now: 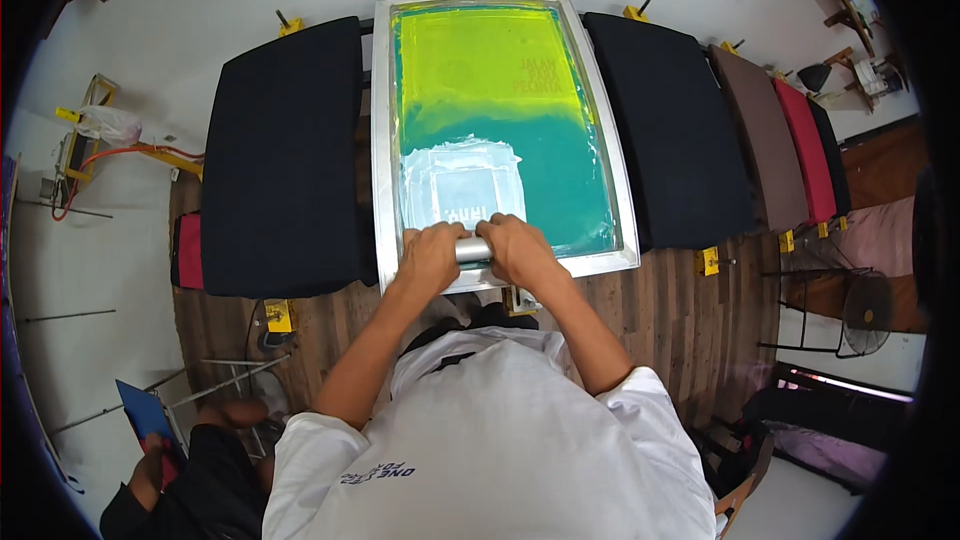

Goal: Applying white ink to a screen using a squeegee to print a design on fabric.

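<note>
Both of my hands grip a silver squeegee (473, 249) by its bar, near the close end of a screen-printing frame (384, 120). My left hand (432, 254) wraps its left side, and my right hand (515, 248) closes round its right side. The frame has a pale metal rim. Its mesh (560, 170) is yellow-green at the far end and teal nearer me. A whitish ink patch (463, 155) spreads on the mesh just beyond the squeegee. The squeegee's blade is hidden under my fingers.
Black fabric-covered boards flank the frame, one left (280, 160) and one right (670, 140). Farther right stand a brown board (757, 140) and a red board (803, 150). A fan (866, 312) is at the right. Another person (215, 465) sits at lower left, holding a blue flat object (146, 410).
</note>
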Tool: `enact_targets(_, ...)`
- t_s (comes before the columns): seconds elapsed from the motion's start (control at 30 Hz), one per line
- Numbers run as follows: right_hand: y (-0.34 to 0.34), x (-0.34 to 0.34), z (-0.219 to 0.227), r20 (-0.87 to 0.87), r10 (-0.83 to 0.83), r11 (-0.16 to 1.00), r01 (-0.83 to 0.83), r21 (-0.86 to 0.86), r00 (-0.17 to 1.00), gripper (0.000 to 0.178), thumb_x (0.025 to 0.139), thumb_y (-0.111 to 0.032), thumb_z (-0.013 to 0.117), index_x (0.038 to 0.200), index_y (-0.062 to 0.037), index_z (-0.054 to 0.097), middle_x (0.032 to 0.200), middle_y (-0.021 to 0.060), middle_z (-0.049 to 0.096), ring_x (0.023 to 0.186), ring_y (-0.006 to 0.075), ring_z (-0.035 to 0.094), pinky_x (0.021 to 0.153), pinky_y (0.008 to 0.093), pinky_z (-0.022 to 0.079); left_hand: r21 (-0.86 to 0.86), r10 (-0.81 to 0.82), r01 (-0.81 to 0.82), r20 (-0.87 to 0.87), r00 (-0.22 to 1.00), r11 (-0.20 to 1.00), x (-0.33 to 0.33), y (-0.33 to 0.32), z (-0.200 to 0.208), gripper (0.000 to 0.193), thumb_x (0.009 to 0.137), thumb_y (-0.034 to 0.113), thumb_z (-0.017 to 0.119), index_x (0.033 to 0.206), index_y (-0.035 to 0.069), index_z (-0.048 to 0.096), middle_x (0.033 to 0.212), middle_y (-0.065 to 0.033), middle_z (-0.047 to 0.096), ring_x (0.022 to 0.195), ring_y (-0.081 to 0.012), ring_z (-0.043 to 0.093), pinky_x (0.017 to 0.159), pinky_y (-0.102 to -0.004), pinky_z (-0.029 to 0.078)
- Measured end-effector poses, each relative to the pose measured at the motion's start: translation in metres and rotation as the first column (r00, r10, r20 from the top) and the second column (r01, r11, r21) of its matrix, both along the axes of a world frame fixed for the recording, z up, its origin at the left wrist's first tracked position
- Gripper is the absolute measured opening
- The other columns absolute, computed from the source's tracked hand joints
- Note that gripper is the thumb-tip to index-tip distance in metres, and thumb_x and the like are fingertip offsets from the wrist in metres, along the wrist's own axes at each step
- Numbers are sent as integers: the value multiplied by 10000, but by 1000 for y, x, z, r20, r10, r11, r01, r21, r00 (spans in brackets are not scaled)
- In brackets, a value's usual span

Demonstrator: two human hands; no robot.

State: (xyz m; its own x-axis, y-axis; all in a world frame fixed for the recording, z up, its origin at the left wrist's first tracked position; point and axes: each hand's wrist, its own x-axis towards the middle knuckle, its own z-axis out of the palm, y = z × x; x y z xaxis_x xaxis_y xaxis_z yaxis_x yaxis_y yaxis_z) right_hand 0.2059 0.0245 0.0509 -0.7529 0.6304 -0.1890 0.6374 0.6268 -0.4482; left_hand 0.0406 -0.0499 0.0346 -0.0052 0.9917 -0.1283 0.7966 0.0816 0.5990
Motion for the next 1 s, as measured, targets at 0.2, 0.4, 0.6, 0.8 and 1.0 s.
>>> enact_targets(0.2,-12,6,-2,2,0,997,1,-76,1000,337,640,54,737,965,-18,686,946,191,669,918,377,662,789,445,574,-57,-44,46,41,998,997,3,-19,5,279,746,-15,660,1001,83,719,903,-145,711,901,-335,676,837,-458,384)
enact_targets(0.4,39,-16,9,-20,4,998,-5,-64,1000,214,693,18,703,901,-34,702,884,204,702,862,402,687,768,473,561,-217,-96,90,-19,995,972,-24,39,20,215,770,95,714,982,125,727,904,-141,733,937,-362,681,877,-477,429)
enact_targets(0.6,66,-35,-21,-80,-17,999,19,29,997,331,715,7,709,1038,-44,658,974,201,669,915,404,666,773,481,566,119,27,-32,41,999,992,-32,56,-14,366,738,-54,640,1060,95,735,985,-155,725,969,-339,673,911,-475,394)
enact_targets(0.8,-21,6,-23,-160,-96,994,102,29,982,582,587,113,687,1132,-49,562,1213,179,589,1094,419,554,907,464,514,200,31,-26,-21,999,979,10,-26,-25,475,780,-127,556,1211,53,641,1236,-139,631,1195,-286,585,985,-510,352)
enact_targets(1.0,-5,2,11,-36,-54,993,50,-105,998,438,633,74,672,1057,-31,649,1014,175,654,1005,395,603,876,471,516,0,6,-6,101,995,1000,3,-15,9,499,717,-105,622,1193,40,666,1138,-136,702,1120,-276,633,1039,-502,306)
